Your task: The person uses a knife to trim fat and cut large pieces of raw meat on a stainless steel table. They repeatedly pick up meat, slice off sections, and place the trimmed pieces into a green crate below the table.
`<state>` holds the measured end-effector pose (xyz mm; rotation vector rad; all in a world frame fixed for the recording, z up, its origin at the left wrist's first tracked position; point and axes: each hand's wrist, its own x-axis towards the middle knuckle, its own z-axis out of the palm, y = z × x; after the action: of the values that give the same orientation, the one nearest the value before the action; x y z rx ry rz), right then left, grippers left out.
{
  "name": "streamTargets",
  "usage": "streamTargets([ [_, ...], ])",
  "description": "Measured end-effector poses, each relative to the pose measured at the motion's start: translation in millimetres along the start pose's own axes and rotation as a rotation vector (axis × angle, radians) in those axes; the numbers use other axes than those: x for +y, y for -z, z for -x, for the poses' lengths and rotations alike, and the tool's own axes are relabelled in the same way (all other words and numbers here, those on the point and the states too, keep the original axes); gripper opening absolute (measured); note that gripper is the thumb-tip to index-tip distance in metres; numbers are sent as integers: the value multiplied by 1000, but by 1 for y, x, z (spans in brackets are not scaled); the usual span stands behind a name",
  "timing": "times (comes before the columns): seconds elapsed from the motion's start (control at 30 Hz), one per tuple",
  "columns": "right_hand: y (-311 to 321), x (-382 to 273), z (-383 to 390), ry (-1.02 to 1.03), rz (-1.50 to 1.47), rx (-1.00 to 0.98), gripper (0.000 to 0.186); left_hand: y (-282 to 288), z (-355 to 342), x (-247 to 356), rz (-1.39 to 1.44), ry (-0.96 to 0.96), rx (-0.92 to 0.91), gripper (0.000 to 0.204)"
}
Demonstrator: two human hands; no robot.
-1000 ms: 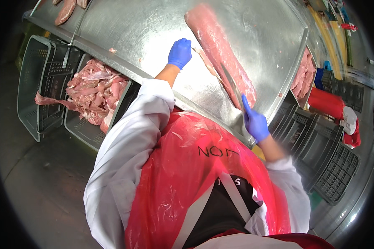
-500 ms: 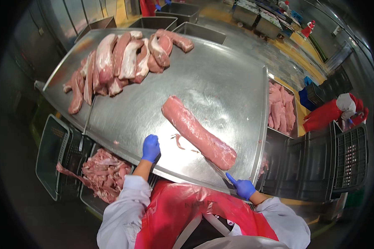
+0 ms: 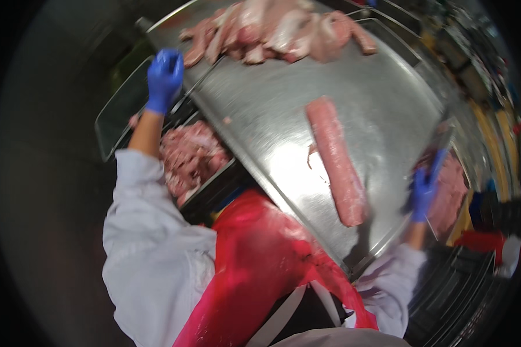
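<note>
My left hand [image 3: 165,80], in a blue glove, is curled closed above the crate beside the table's left edge. Whatever it may hold is hidden. My right hand [image 3: 424,191], also blue-gloved and smeared by motion, grips a knife [image 3: 443,130] at the table's right side, its blurred blade pointing away from me. Between the hands, a long trimmed pork loin [image 3: 337,162] lies on the steel table [image 3: 260,110], touched by neither. A thin scrap of meat [image 3: 314,151] lies along its left side.
Several meat strips [image 3: 272,29] are heaped at the table's far end. Meat trimmings [image 3: 194,153] fill a dark crate below the left edge. Beyond the right edge stands a container of pink meat [image 3: 450,194], with black crates [image 3: 454,283] nearer me.
The view has swung, shifting the table and meat. My left hand has moved away from the table's front edge, out over the crate; my right hand has lifted the knife away from the loin.
</note>
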<state>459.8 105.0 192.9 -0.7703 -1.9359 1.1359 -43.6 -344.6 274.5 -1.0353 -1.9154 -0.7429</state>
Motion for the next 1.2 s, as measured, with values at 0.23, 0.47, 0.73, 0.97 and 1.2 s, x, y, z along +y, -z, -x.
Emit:
streamTargets([
  [0.23,23,-77,-225,273,-69,113,73,11,85,-86,85,288,146,8],
  [0.47,-155,8,-46,-60,-184,-129,73,-26,325,-148,-301,515,-795,45],
  [0.73,-183,62,74,-508,222,-202,77,-210,276,160,799,-81,-926,32],
  [0.97,-123,105,152,-112,988,-670,77,-250,304,235,723,-211,-927,23],
  [1.2,-30,68,253,-317,805,-686,79,-242,259,135,682,350,-816,10],
])
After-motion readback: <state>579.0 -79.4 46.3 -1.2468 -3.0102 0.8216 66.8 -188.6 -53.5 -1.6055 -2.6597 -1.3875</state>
